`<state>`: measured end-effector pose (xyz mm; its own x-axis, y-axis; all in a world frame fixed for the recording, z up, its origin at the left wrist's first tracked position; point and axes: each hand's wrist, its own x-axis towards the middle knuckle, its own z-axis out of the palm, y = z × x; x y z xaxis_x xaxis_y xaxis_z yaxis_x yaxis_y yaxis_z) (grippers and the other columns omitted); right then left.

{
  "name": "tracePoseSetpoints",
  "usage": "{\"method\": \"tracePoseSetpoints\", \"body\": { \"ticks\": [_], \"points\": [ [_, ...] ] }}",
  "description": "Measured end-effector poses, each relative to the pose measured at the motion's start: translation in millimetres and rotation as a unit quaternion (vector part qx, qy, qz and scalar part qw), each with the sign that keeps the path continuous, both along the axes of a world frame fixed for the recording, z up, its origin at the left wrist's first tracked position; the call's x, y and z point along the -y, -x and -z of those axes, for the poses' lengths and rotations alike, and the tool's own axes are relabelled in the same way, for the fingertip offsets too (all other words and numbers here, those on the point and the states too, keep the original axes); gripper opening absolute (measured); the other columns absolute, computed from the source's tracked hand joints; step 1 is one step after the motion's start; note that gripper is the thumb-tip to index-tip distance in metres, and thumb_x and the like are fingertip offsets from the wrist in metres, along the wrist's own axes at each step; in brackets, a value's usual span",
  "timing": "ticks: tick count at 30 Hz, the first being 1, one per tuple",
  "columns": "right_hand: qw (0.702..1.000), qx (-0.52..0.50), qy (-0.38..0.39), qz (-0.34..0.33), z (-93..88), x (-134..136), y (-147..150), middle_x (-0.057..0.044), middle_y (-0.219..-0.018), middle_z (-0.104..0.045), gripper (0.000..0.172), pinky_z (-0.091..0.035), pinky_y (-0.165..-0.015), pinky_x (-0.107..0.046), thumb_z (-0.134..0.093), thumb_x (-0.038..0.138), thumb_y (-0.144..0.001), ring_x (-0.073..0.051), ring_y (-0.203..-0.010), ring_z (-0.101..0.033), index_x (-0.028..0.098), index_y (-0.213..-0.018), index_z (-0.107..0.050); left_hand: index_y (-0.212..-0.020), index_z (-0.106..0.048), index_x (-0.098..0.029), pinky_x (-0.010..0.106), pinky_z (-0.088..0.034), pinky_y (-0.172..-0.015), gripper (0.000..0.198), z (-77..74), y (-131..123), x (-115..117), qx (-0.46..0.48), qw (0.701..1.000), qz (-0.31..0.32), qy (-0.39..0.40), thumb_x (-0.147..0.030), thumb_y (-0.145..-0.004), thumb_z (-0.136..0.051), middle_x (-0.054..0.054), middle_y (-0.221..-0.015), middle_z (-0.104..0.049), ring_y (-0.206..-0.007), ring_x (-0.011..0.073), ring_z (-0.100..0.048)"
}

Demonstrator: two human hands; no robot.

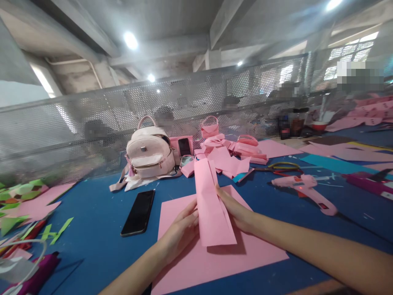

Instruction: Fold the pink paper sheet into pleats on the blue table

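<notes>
A folded strip of pink paper [213, 209] stands over a larger flat pink sheet [245, 256] on the blue table. My left hand [183, 229] holds the folded paper by its left edge, fingers closed round it and partly behind it. On the other side, my right hand [235, 207] grips the right edge, with some of its fingers hidden behind the paper. Loose layers show along the right edge of the folded piece.
A black phone [138, 213] lies left of the sheet, a pale backpack [150, 153] behind it. Pink paper scraps [229, 162] pile up ahead. Scissors [282, 166] and a pink glue gun [307, 189] lie right. Green paper pieces [63, 230] lie left. A perforated metal screen [129, 98] stands behind.
</notes>
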<state>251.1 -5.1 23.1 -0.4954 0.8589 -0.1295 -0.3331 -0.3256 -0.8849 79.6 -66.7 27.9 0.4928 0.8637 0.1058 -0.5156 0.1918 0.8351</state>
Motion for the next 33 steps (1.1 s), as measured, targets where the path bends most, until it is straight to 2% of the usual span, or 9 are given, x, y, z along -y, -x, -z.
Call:
{"method": "tracePoseSetpoints", "body": {
  "ticks": [4,7,12,18,20,23,25,27,33],
  "points": [
    [1.0,-0.009,0.021,-0.014,-7.0,3.4,0.2,-0.011,-0.086,-0.076,0.055,-0.057,-0.068,-0.037,-0.05,0.064,-0.091,-0.025,-0.072,-0.072,0.016,-0.116,-0.061,-0.149,-0.038,-0.025,0.041,-0.037,-0.108,0.055,-3.1,-1.9,1.2,-0.001,1.0,0.001,0.001,-0.016,-0.096,-0.049,0.01,-0.143,-0.053,-0.131,0.0284,-0.05],
    [0.999,-0.016,0.023,-0.038,-9.0,5.2,-0.8,-0.013,-0.091,-0.076,0.056,-0.057,-0.07,-0.039,-0.058,0.062,-0.087,-0.027,-0.074,-0.073,0.015,-0.117,-0.061,-0.149,-0.039,-0.026,0.041,-0.038,-0.107,0.058,-8.0,-3.6,3.7,-0.005,1.0,-0.006,0.003,-0.013,-0.094,-0.05,0.01,-0.139,-0.057,-0.127,0.0287,-0.053],
    [1.0,0.002,-0.007,-0.026,-6.2,5.7,-1.2,-0.012,-0.095,-0.075,0.051,-0.057,-0.076,-0.04,-0.071,0.055,-0.08,-0.027,-0.081,-0.072,0.016,-0.112,-0.062,-0.141,-0.052,-0.02,0.041,-0.04,-0.106,0.046,-12.5,-3.8,6.1,-0.025,0.999,-0.01,-0.022,-0.016,-0.095,-0.049,0.012,-0.134,-0.061,-0.125,0.0304,-0.054],
    [0.996,0.045,-0.065,-0.031,-2.3,6.8,-1.2,-0.011,-0.105,-0.073,0.046,-0.055,-0.084,-0.039,-0.074,0.046,-0.081,-0.026,-0.095,-0.07,0.017,-0.114,-0.061,-0.14,-0.052,-0.018,0.044,-0.04,-0.106,0.045,-9.3,-1.6,5.7,-0.03,0.999,0.013,-0.033,-0.025,-0.095,-0.053,0.016,-0.131,-0.061,-0.127,0.0327,-0.053],
    [0.992,0.062,-0.104,-0.04,-0.5,6.7,-1.1,-0.012,-0.111,-0.072,0.048,-0.054,-0.087,-0.04,-0.073,0.047,-0.082,-0.027,-0.101,-0.068,0.016,-0.116,-0.061,-0.142,-0.05,-0.02,0.045,-0.039,-0.107,0.052,-9.6,-0.7,7.2,-0.026,0.999,0.018,-0.041,-0.032,-0.092,-0.059,0.016,-0.134,-0.059,-0.13,0.034,-0.05],
    [0.983,0.081,-0.16,-0.047,1.7,6.6,-0.5,-0.012,-0.116,-0.07,0.049,-0.053,-0.09,-0.042,-0.07,0.049,-0.083,-0.03,-0.108,-0.066,0.016,-0.118,-0.061,-0.149,-0.037,-0.03,0.048,-0.035,-0.109,0.077,-8.5,3.4,10.0,-0.043,0.998,0.024,-0.041,-0.041,-0.082,-0.073,0.013,-0.145,-0.049,-0.135,0.0353,-0.043],
    [0.977,0.091,-0.183,-0.054,2.5,6.9,-0.1,-0.011,-0.115,-0.071,0.047,-0.053,-0.091,-0.043,-0.067,0.05,-0.085,-0.031,-0.111,-0.064,0.016,-0.118,-0.062,-0.151,-0.029,-0.035,0.05,-0.033,-0.11,0.093,-6.3,7.0,11.5,-0.075,0.996,0.018,-0.043,-0.043,-0.075,-0.08,0.012,-0.151,-0.042,-0.137,0.0365,-0.04],
    [0.974,0.097,-0.194,-0.064,3.0,7.3,0.2,-0.01,-0.114,-0.071,0.045,-0.053,-0.091,-0.043,-0.066,0.05,-0.087,-0.031,-0.113,-0.063,0.016,-0.117,-0.063,-0.152,-0.026,-0.037,0.052,-0.031,-0.11,0.098,-4.6,8.9,12.6,-0.103,0.994,0.015,-0.04,-0.043,-0.072,-0.082,0.012,-0.153,-0.038,-0.136,0.0373,-0.04],
    [0.97,0.133,-0.206,0.006,6.8,2.2,-0.5,-0.011,-0.116,-0.071,0.044,-0.052,-0.089,-0.042,-0.072,0.048,-0.081,-0.031,-0.112,-0.062,0.017,-0.112,-0.063,-0.146,-0.041,-0.033,0.043,-0.036,-0.108,0.067,-15.2,6.6,15.5,-0.067,0.997,-0.022,-0.018,-0.028,-0.084,-0.065,0.007,-0.137,-0.058,-0.126,0.0309,-0.052]
  ]
}}
